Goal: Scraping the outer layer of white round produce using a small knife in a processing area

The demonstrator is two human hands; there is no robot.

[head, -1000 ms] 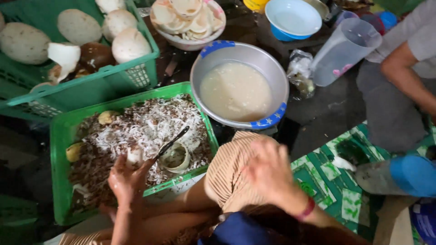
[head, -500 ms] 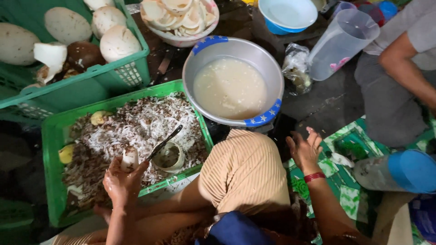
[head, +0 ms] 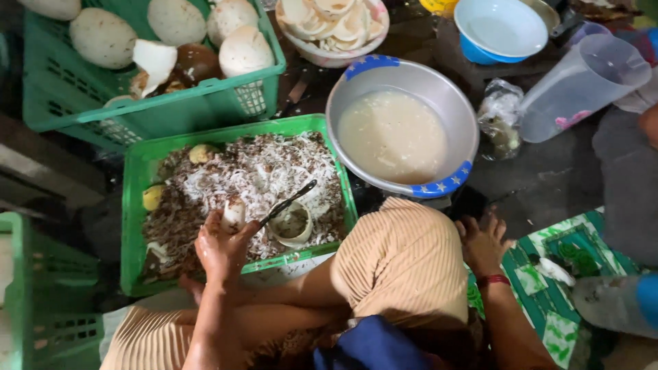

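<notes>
At lower left, the left hand (head: 221, 248) pinches a coconut piece (head: 234, 212) and a dark tool (head: 286, 202) above the green crate (head: 133, 226). The right hand (head: 483, 241) has its fingers spread, at right of centre.

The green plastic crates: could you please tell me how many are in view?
3: one at top left with peeled coconuts, one in the middle with shavings, one cut off at the lower left edge. Others may lie outside the frame.
</notes>
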